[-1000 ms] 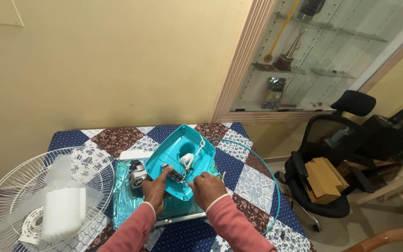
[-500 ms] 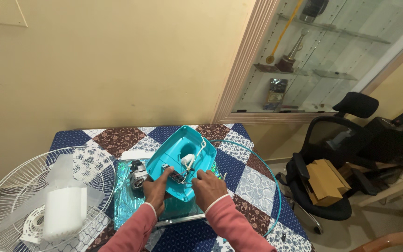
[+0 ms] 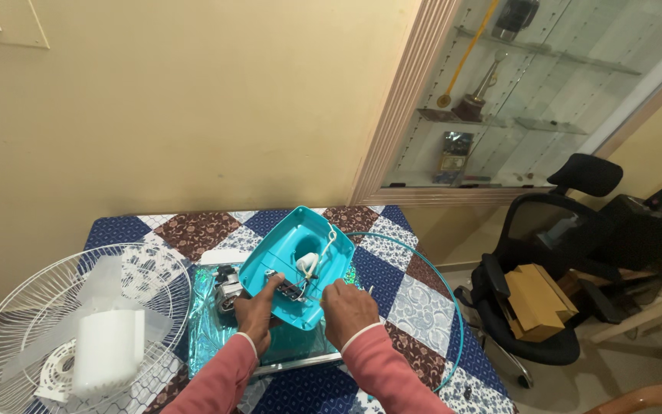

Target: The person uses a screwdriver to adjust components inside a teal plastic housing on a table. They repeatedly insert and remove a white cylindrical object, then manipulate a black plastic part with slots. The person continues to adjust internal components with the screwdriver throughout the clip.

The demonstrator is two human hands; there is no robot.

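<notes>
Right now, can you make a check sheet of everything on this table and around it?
Surface: table with patchwork cloth in blue, brown and white.
Job's things: teal fan base shell, open side up, a white part and small dark parts inside; fan motor beside it.
Clutter: white fan guard with clear blades, left; teal ring, right.
Hands: left hand touching inside the shell; right hand at its edge.
Cables: white wire inside the shell.
Surroundings: glass cabinet; black office chair holding cardboard.

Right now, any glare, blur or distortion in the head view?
Head view: sharp, evenly lit, soft shadows; glare on the glass cabinet and the foil sheet; wide-angle bend at the wall trim; both hands and the teal housing are crisp.
</notes>
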